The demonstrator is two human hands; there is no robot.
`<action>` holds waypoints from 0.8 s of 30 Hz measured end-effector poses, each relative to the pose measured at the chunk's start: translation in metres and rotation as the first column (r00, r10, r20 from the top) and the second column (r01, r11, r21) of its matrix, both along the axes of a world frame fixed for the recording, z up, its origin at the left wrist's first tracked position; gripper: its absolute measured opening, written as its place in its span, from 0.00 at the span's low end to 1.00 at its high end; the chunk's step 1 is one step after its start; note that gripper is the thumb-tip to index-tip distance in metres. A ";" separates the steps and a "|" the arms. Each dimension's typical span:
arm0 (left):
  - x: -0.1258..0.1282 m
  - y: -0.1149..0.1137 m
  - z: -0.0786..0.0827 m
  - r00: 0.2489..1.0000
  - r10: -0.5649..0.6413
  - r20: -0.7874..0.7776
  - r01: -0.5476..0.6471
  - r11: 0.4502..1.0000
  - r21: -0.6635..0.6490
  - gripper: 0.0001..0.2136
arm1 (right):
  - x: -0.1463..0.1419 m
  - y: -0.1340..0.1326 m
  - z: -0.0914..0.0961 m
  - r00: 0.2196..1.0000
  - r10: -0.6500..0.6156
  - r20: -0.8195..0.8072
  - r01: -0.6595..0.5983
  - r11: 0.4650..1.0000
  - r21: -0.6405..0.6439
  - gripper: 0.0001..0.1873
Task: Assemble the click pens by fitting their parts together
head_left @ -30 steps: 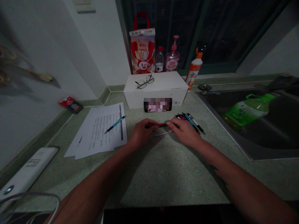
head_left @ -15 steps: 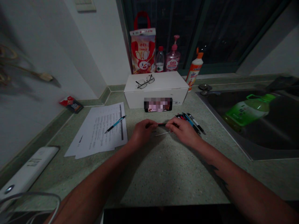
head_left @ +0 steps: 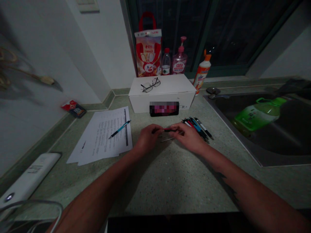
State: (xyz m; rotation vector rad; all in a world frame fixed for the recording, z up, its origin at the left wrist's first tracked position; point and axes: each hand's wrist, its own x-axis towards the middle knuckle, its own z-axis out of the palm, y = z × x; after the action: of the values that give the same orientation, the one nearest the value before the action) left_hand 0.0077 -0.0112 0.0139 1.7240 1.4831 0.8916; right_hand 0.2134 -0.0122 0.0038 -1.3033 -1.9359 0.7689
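1. our left hand (head_left: pixel 147 139) is narrow, its fingers closed on one end of a slim black-and-red pen (head_left: pixel 170 130).
2. our right hand (head_left: pixel 187 138) is narrow too, its fingers closed on the other end of that pen, which sits level between the two hands, with the hands just beside each other.
3. just below the pen, in front of the gap between our hands, a thin pale rod (head_left: pixel 167 139) lies on the speckled green stone counter (head_left: pixel 170 181).
4. just beyond our right hand, a bundle of pens (head_left: pixel 197 127) lies side by side on the counter.
5. left of our left hand are sheets of printed paper (head_left: pixel 102 136), with a blue mechanical pencil (head_left: pixel 120 129) lying across them.
6. straight ahead of our hands, a phone (head_left: pixel 164 109) with a blurred screen stands against a white cardboard box (head_left: pixel 161 102), and a pair of glasses (head_left: pixel 150 85) rests on top of the box.
7. behind the box, beyond our hands, stand a paper bag (head_left: pixel 148 53) with a red handle, a water bottle (head_left: pixel 166 63), a pink pump bottle (head_left: pixel 179 56) and an orange-capped bottle (head_left: pixel 201 72).
8. well right of our right hand, a green bottle (head_left: pixel 257 115) lies in a steel sink (head_left: pixel 243 149).
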 end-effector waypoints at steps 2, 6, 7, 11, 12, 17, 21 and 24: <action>0.000 0.000 -0.001 1.000 -0.010 -0.003 0.010 1.000 -0.001 0.05 | 0.000 0.000 -0.001 1.000 0.008 0.025 -0.007 0.999 -0.042 0.10; 0.001 -0.001 -0.001 1.000 -0.013 0.003 0.013 1.000 0.007 0.04 | -0.001 0.000 -0.002 1.000 -0.002 -0.018 0.002 1.000 -0.020 0.15; 0.001 -0.002 0.000 1.000 -0.012 0.005 0.012 1.000 0.007 0.04 | -0.001 -0.001 -0.002 1.000 0.016 -0.011 -0.016 0.999 -0.036 0.14; 0.003 -0.003 0.002 1.000 -0.008 -0.001 0.008 1.000 -0.015 0.04 | -0.002 -0.002 0.000 0.998 0.050 0.040 -0.050 0.999 -0.003 0.07; 0.003 -0.003 0.002 1.000 -0.004 0.000 0.004 1.000 -0.021 0.04 | -0.003 -0.003 0.001 0.998 0.034 0.044 -0.036 0.998 0.044 0.06; -0.003 0.003 0.000 0.999 0.050 0.015 -0.049 0.998 -0.043 0.04 | 0.001 -0.002 0.005 0.997 -0.005 0.073 -0.011 0.977 0.213 0.05; -0.012 0.009 -0.005 0.987 0.116 -0.106 -0.116 0.993 0.009 0.04 | 0.006 -0.001 0.003 0.980 0.091 0.178 -0.114 0.986 0.125 0.06; -0.015 0.010 -0.010 0.944 0.120 -0.306 -0.104 0.992 0.068 0.04 | 0.006 -0.004 0.000 0.946 0.190 0.262 -0.212 0.975 0.059 0.07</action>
State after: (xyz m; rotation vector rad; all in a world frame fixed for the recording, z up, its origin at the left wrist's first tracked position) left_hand -0.0077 -0.0014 0.0044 1.8993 1.7915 0.7450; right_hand 0.2191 -0.0164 0.0040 -1.2124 -2.3104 0.6294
